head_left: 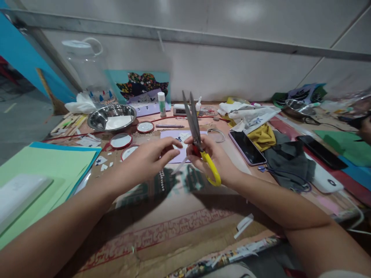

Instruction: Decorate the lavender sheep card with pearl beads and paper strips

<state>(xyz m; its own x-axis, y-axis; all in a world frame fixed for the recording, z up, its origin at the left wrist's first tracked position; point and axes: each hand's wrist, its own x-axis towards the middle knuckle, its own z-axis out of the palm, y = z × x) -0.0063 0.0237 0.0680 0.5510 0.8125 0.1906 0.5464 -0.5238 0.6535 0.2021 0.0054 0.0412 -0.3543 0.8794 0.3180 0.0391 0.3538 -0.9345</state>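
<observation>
Scissors: seen from the head view, they stand up in the right hand [216, 156], above the tabletop [228, 158]; the pair of scissors [196, 131] lies to the right of the left hand [150, 154].
Blades: they point upward and lean a little left, the two tips slightly parted; the long axis runs steeply from there down to the yellow handle [213, 172] at lower right.
Right hand: wrapped around the scissors near the pivot, so it is plainly the nearer one.
Left hand: loosely curled, fingertips just beside the right hand's fingers (whether something tiny sits between them, I cannot tell).
Key relation: as I judge it, the narrow gap between the two sets of fingertips, with the blades rising just right of it.
Pale strip: a narrow pale strip [180, 165] slants down and left from the right fingertips; how it is held is unclear.
Bead strip: the bead strip [162, 180] lies below the left hand.
Purple card: the purple card [182, 156] lies behind the fingers.
</observation>
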